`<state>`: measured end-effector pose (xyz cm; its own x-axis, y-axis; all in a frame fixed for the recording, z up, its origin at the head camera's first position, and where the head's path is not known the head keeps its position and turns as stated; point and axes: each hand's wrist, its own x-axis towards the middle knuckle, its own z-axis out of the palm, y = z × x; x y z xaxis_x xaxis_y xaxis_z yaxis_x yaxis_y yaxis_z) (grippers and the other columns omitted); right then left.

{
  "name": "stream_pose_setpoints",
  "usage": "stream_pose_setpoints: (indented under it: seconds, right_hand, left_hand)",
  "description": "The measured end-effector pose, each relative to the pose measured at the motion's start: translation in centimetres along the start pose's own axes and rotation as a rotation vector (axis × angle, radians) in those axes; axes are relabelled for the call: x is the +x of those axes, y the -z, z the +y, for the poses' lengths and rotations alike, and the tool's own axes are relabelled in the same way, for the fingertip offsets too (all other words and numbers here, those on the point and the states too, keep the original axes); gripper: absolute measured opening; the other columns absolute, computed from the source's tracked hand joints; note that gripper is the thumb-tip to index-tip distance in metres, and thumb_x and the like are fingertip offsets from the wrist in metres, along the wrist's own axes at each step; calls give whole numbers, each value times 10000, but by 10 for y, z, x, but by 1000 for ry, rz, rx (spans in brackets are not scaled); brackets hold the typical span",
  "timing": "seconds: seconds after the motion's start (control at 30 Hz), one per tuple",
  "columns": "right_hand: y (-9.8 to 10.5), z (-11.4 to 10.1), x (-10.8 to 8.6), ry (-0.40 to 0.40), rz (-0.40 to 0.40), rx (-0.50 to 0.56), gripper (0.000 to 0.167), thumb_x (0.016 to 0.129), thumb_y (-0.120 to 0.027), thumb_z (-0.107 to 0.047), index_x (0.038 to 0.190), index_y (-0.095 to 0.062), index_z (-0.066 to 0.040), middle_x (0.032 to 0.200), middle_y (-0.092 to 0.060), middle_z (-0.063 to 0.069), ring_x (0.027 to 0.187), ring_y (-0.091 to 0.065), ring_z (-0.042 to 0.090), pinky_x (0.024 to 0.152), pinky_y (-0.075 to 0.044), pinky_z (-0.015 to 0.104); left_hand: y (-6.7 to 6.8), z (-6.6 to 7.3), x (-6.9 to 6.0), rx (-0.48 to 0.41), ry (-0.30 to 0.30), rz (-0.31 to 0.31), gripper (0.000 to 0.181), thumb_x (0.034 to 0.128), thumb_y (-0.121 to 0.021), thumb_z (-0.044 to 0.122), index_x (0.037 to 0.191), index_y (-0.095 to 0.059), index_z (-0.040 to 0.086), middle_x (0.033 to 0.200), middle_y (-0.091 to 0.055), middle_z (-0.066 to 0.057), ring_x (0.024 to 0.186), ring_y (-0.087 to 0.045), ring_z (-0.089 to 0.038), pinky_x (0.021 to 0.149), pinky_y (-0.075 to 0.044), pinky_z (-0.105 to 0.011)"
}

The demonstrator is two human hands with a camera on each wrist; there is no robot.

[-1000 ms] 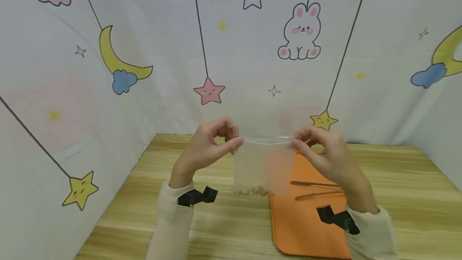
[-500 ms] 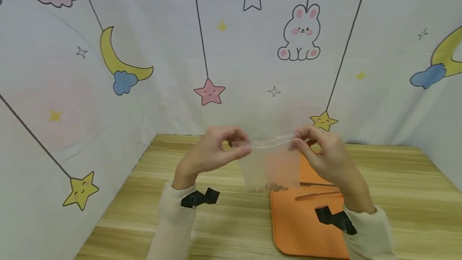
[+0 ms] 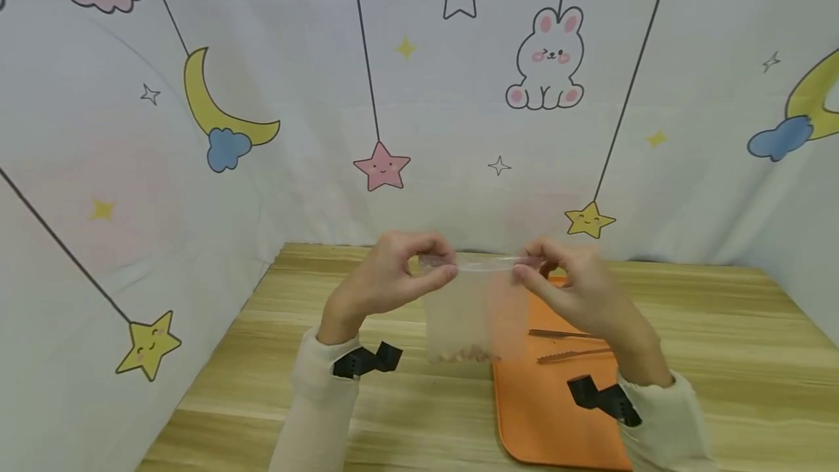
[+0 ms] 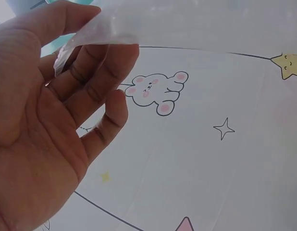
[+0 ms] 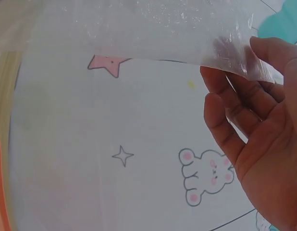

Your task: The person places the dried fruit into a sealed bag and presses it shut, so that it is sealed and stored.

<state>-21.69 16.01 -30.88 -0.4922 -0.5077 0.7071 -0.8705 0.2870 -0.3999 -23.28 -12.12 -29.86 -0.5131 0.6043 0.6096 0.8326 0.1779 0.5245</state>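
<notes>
A clear plastic zip bag (image 3: 459,312) hangs upright between both hands in the head view, with small brownish pieces (image 3: 467,352) lying along its bottom. My left hand (image 3: 387,275) pinches the top left corner between thumb and curled fingers. At the top right, my right hand (image 3: 577,282) pinches the other corner the same way. The bag's top edge is stretched nearly level between them. In the left wrist view the bag's film (image 4: 187,24) runs out from the fingers; the right wrist view shows film (image 5: 139,29) reaching the right thumb.
An orange tray (image 3: 550,414) lies on the wooden table (image 3: 419,421) behind and right of the bag. Brown tongs (image 3: 570,355) rest on it, partly hidden by the right hand. A printed white curtain (image 3: 314,93) stands at the back.
The left hand has shifted slightly right and down, the right hand slightly left, so they are closer together. The bag swung right, then came back, its top edge level again.
</notes>
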Motion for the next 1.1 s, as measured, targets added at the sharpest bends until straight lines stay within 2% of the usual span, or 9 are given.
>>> stream_pose_setpoints:
  seconds: [0.1, 0.33, 0.47, 0.63, 0.8, 0.93, 1.1]
  right_hand:
    - [-2, 0, 1, 22, -19, 1, 22, 978, -644, -64, 985, -664, -70, 831, -699, -79, 698, -617, 48, 675, -485, 196]
    - [-2, -1, 1, 53, -32, 6, 121, 1023, -590, -178, 952, -632, -89, 812, -661, -100, 626, -535, 2, 574, -429, 179]
    - [-2, -2, 0, 26, -35, -1, 37, 994, -626, -91, 958, -633, -98, 818, -663, -95, 644, -553, 18, 599, -451, 192]
    - [-5, -3, -1, -14, -64, -4, 179, 925, -678, 26, 966, -643, -145, 831, -681, -91, 679, -589, 40, 640, -488, 223]
    - [-11, -1, 0, -51, -151, 18, 78, 964, -659, -50, 971, -665, -127, 818, -690, -79, 658, -578, 24, 603, -486, 238]
    - [-16, -3, 2, -90, -203, 37, 41, 986, -642, -95, 973, -680, -85, 836, -715, -44, 669, -606, 32, 576, -494, 245]
    - [-21, -5, 3, -26, -182, -7, 53, 979, -637, -54, 960, -658, -98, 840, -711, -69, 698, -651, 35, 580, -499, 236]
  left_hand:
    - [0, 0, 0, 6, 0, -7, 74, 924, -689, 44, 873, -677, 96, 818, -648, 47, 773, -578, -97, 727, -501, -270]
    - [-3, 1, 0, 17, -9, -27, 63, 923, -686, 57, 876, -673, 97, 809, -644, 50, 769, -581, -86, 715, -512, -288]
    - [-7, 0, 1, 36, -19, -45, 47, 924, -696, 80, 884, -679, 98, 809, -650, 59, 762, -590, -54, 697, -525, -294]
    - [-14, 1, 6, 57, -9, -122, 36, 938, -694, 107, 917, -691, 77, 796, -648, 62, 731, -587, -4, 683, -524, -256]
    - [-21, 2, 11, 103, 8, -206, 36, 948, -677, 94, 928, -694, 70, 771, -627, 60, 696, -549, 1, 670, -517, -254]
    - [-24, 2, 13, 138, 3, -225, 36, 950, -667, 90, 924, -689, 78, 778, -634, 64, 698, -550, 2, 671, -513, -242]
    - [-24, 1, 12, 124, 22, -220, 45, 954, -664, 101, 916, -686, 91, 770, -626, 75, 694, -553, 4, 670, -506, -231]
